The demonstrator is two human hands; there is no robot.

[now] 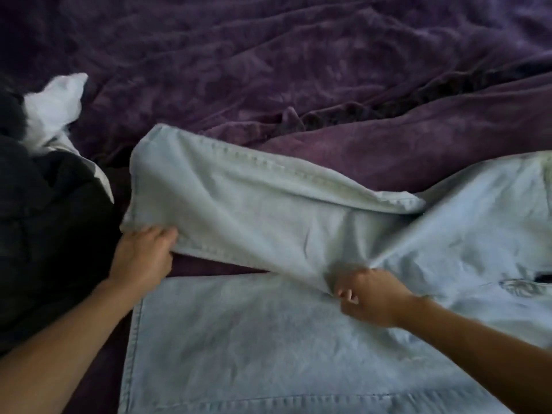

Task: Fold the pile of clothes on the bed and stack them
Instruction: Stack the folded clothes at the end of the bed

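1. Lying across the near half of the bed, pale blue jeans (pixel 448 222) are spread on a purple blanket (pixel 298 70), with the legs pointing left and the seat running off the right edge of view.
2. Near leg (pixel 254 348): flat on the blanket, its hem at the left and its near side cut off by the bottom of view.
3. Far leg (pixel 239 204): angled away from the near leg, so that a wedge of blanket shows between the two at the left. Its far edge is turned over, showing a long stitched seam. Its near edge overlaps the near leg close to where the legs join.
4. Left hand (pixel 143 255): grips the near corner of the far leg's hem, the fingers curled round the cloth edge. The forearm enters from the near left.
5. Right hand (pixel 370 297): fingers curled, pinching a bunch of denim where the two legs meet. Creases fan out from this grip into the far leg and the seat. The forearm enters from the near right.
6. Frayed patch (pixel 519 286): on the seat part, right of the right hand, with a small dark gap just beside it at the frame edge.
7. Dark clothes (pixel 44 234): a heap at the left edge, just left of the left hand and the far leg's hem.
8. White cloth (pixel 53 106): crumpled on the far side of the dark heap, partly tucked into it.
9. Blanket folds: deep rumples run across the far half of the bed, and a raised ridge lies just beyond the far leg.
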